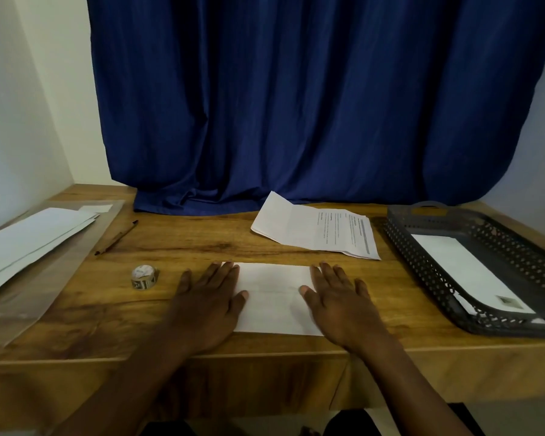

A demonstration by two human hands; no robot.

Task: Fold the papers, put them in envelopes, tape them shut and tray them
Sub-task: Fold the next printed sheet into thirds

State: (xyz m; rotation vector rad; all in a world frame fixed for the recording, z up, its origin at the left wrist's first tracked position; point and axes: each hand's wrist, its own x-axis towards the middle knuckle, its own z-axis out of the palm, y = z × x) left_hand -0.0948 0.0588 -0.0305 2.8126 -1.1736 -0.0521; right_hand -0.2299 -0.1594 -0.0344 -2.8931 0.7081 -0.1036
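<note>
A white folded paper (274, 297) lies flat on the wooden table near the front edge. My left hand (208, 306) presses on its left end with straight fingers, and my right hand (340, 306) presses on its right end the same way. Printed papers (315, 229) with creases lie farther back. White envelopes (29, 240) are stacked at the left. A small tape roll (143, 277) stands left of my left hand. The grey perforated tray (422, 262) at the right holds a white envelope (466, 272).
A brown pencil (117, 237) lies between the envelopes and the papers. A clear plastic sleeve (29, 297) lies under the envelope stack. A blue curtain (296, 105) hangs behind the table. The table's front edge (265, 355) runs just below my hands.
</note>
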